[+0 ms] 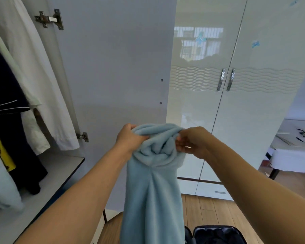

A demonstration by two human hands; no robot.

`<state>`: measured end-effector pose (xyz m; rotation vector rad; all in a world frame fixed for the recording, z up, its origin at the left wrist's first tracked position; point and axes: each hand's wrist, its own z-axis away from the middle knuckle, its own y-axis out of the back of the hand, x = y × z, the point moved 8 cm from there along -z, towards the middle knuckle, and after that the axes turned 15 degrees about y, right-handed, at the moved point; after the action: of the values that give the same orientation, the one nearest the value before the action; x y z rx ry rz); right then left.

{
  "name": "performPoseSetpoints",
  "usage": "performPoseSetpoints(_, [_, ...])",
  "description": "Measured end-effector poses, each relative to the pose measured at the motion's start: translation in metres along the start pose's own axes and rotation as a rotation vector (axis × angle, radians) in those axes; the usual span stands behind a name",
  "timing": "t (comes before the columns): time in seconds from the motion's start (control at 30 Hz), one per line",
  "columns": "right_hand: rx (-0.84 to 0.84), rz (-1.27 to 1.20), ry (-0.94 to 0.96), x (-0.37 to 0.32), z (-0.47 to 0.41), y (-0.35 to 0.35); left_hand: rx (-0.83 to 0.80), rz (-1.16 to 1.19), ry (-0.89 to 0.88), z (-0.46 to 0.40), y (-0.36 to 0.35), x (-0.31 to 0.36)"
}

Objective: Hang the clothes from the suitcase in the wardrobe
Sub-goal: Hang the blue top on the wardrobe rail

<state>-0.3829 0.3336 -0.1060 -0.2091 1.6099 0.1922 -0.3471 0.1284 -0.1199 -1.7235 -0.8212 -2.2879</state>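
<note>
A light blue fleece garment (151,196) hangs in front of me, bunched at its top. My left hand (128,138) grips the bunched top on the left side. My right hand (192,141) pinches the fabric on the right side. The open wardrobe (48,175) is at the left, with white garments (33,67) and a dark garment (5,106) hanging inside. A dark suitcase (218,235) sits open on the floor at the bottom edge, partly hidden by the blue garment. No hanger shows in the garment.
The open wardrobe door (113,67) stands straight ahead. Shut glossy white doors with metal handles (225,80) are to the right. A white-covered table (294,147) with dark items stands at far right. Wooden floor (204,212) lies below.
</note>
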Motion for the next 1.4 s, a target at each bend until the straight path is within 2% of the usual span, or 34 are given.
performPoseSetpoints(0.07, [0.04,-0.246,-0.096,-0.004,0.0,0.0,0.175,-0.157,0.022,-0.002,0.012,-0.01])
performPoseSetpoints(0.13, [0.014,-0.326,-0.088,-0.013,0.0,-0.007,0.192,-0.168,0.003,0.004,0.007,-0.008])
performPoseSetpoints(0.23, [-0.039,-0.36,-0.054,-0.019,0.003,-0.022,0.048,-0.051,-0.126,0.029,-0.011,0.011])
performPoseSetpoints(0.33, [-0.059,-0.416,0.014,-0.025,0.002,-0.029,-0.059,-0.137,-0.193,0.04,-0.023,0.012])
performPoseSetpoints(0.4, [-0.025,-0.393,0.062,-0.026,0.001,-0.021,-0.103,-0.104,-0.146,0.03,-0.022,0.005])
performPoseSetpoints(0.47, [0.024,-0.218,0.117,-0.023,-0.003,-0.005,-0.187,0.082,-0.001,0.022,-0.019,0.0])
performPoseSetpoints(0.6, [0.131,0.351,0.14,-0.004,-0.007,0.024,-0.31,0.512,0.333,0.021,-0.025,-0.001])
performPoseSetpoints(0.7, [0.186,0.549,0.34,-0.017,0.006,0.014,-0.305,0.703,0.419,0.019,-0.03,0.003])
performPoseSetpoints(0.77, [0.087,0.677,0.464,-0.026,0.016,-0.008,-0.337,0.762,0.445,0.02,-0.038,0.007])
performPoseSetpoints(0.83, [-0.133,0.787,0.402,-0.01,0.019,-0.029,-0.419,0.79,0.46,0.022,-0.047,0.013])
performPoseSetpoints(0.9, [-0.263,0.847,0.29,0.009,0.017,-0.032,-0.515,0.792,0.484,0.024,-0.052,0.017])
performPoseSetpoints(0.97, [-0.368,0.66,0.182,0.019,0.02,-0.032,-0.583,0.785,0.515,0.029,-0.052,0.016])
performPoseSetpoints(1.07, [-0.444,-0.095,-0.136,0.034,0.031,-0.047,-0.703,0.803,0.537,0.039,-0.056,0.011])
performPoseSetpoints(1.13, [-0.347,-0.368,-0.174,0.033,0.022,-0.05,-0.758,0.842,0.499,0.04,-0.057,0.01])
performPoseSetpoints(1.23, [-0.043,-0.603,-0.129,0.024,0.004,-0.037,-0.809,0.805,0.461,0.047,-0.06,0.005])
performPoseSetpoints(1.27, [0.025,-0.521,-0.046,0.019,0.001,-0.03,-0.837,0.795,0.45,0.051,-0.061,0.004])
performPoseSetpoints(1.3, [0.064,-0.301,0.066,0.012,0.0,-0.022,-0.852,0.788,0.432,0.054,-0.061,0.003])
performPoseSetpoints(1.33, [0.067,0.041,0.197,0.004,-0.001,-0.016,-0.853,0.789,0.398,0.055,-0.059,0.004])
performPoseSetpoints(1.4, [-0.028,0.722,0.426,-0.002,0.0,-0.026,-0.796,0.805,0.331,0.053,-0.053,0.008])
